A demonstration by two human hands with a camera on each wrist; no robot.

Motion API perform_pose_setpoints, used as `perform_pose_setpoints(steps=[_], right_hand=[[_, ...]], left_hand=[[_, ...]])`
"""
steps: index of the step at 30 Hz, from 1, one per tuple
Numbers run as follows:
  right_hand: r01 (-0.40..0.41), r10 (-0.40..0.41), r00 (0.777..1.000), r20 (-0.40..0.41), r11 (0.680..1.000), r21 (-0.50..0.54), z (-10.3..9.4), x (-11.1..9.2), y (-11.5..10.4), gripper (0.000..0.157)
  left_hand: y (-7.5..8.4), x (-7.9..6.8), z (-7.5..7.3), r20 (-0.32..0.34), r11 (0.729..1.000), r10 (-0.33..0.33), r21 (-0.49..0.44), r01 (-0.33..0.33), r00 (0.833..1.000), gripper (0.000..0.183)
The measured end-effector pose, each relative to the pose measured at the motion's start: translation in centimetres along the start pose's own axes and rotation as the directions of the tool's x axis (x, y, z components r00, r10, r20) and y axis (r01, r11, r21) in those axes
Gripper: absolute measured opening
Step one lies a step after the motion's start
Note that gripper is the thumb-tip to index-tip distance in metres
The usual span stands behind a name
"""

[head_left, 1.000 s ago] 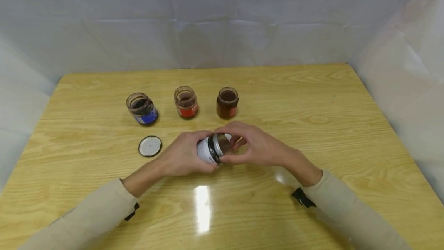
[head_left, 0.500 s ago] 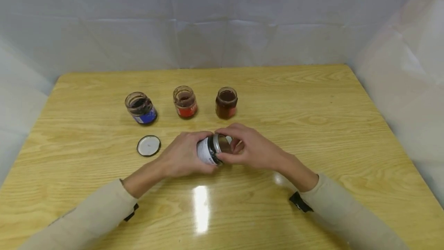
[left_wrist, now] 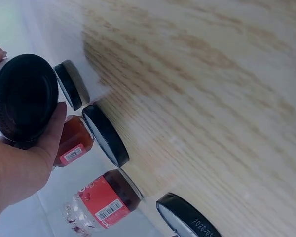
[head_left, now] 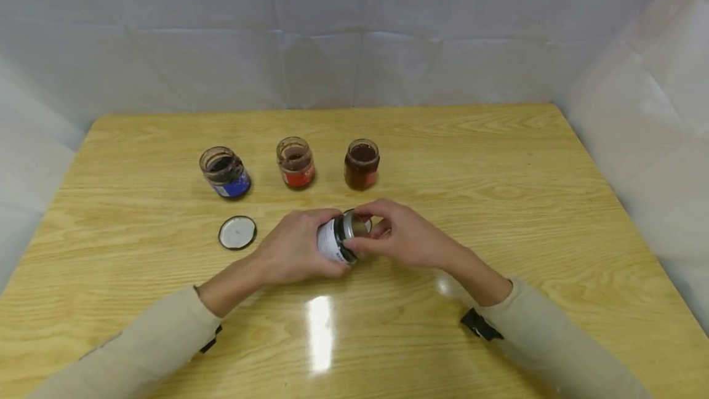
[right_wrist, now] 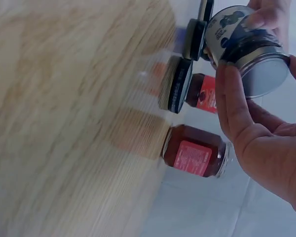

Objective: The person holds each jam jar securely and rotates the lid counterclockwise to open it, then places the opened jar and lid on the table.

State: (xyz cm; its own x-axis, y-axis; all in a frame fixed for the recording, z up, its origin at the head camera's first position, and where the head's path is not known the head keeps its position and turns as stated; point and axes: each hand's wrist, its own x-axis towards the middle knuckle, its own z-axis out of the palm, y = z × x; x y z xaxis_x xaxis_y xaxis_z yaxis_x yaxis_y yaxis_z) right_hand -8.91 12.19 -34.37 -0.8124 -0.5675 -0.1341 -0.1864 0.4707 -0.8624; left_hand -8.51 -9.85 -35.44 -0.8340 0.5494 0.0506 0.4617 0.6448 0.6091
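Both hands hold one small jar point(head_left: 331, 241) tilted on its side just above the wooden table point(head_left: 498, 171). It has a white label and dark contents. My left hand point(head_left: 290, 246) grips its body; in the left wrist view the jar's black bottom point(left_wrist: 24, 96) shows against my thumb. My right hand point(head_left: 400, 236) wraps its fingers and thumb around the jar's silver lid point(head_left: 352, 227). The right wrist view shows the same lid point(right_wrist: 264, 74) between my fingertips.
Three open jars stand in a row behind the hands: a blue-labelled jar point(head_left: 224, 172), a red-labelled jar point(head_left: 296, 162) and a dark brown jar point(head_left: 362, 164). A loose lid point(head_left: 237, 232) lies left of the hands. More lids point(left_wrist: 106, 134) lie near the jars.
My right hand has shifted its hold round the silver lid and its wrist has moved slightly left. The left hand and the jar stay almost where they were.
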Motion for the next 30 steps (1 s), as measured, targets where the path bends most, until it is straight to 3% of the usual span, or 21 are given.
perform_pose_setpoints(steps=[3, 8, 10, 14, 17, 22, 27, 30], right_hand=[[0.101, -0.101, 0.995, -0.004, 0.994, -0.035, -0.03, -0.10, 0.06, 0.059], [0.254, -0.251, 0.967, 0.042, 0.963, -0.095, -0.34, -0.23, 0.47, 0.061], [0.251, -0.247, 0.967, 0.057, 0.964, -0.083, -0.36, -0.25, 0.48, 0.065], [0.111, -0.110, 0.994, 0.024, 0.992, -0.062, -0.13, -0.25, 0.25, 0.070], [0.044, -0.045, 0.999, -0.008, 0.995, -0.086, 0.08, -0.28, 0.01, 0.068], [0.151, -0.151, 0.989, 0.004, 0.987, -0.055, 0.09, -0.40, 0.18, 0.060], [0.280, -0.282, 0.959, 0.017, 0.943, -0.180, -0.28, -0.80, 0.59, 0.062], [0.241, -0.240, 0.971, 0.023, 0.959, -0.147, -0.32, -0.95, 0.56, 0.068]], left_hand=[[-0.03, -0.06, -0.08, 0.000, 1.000, 0.011, -0.010, -0.011, 1.000, 0.060], [-0.07, -0.11, -0.22, 0.015, 0.999, 0.034, -0.038, -0.034, 0.999, 0.058], [-0.08, -0.09, -0.20, 0.015, 0.999, 0.034, -0.037, -0.034, 0.999, 0.056], [-0.10, 0.00, -0.10, 0.000, 1.000, 0.026, -0.004, -0.026, 1.000, 0.056], [-0.04, 0.02, -0.05, -0.003, 0.999, 0.028, 0.016, -0.028, 1.000, 0.056], [-0.02, -0.14, -0.04, -0.012, 0.999, 0.044, 0.017, -0.044, 0.999, 0.061], [0.01, -0.25, -0.04, -0.012, 0.998, 0.059, -0.011, -0.059, 0.998, 0.063], [0.06, -0.20, 0.01, -0.016, 0.998, 0.060, 0.015, -0.060, 0.998, 0.066]])
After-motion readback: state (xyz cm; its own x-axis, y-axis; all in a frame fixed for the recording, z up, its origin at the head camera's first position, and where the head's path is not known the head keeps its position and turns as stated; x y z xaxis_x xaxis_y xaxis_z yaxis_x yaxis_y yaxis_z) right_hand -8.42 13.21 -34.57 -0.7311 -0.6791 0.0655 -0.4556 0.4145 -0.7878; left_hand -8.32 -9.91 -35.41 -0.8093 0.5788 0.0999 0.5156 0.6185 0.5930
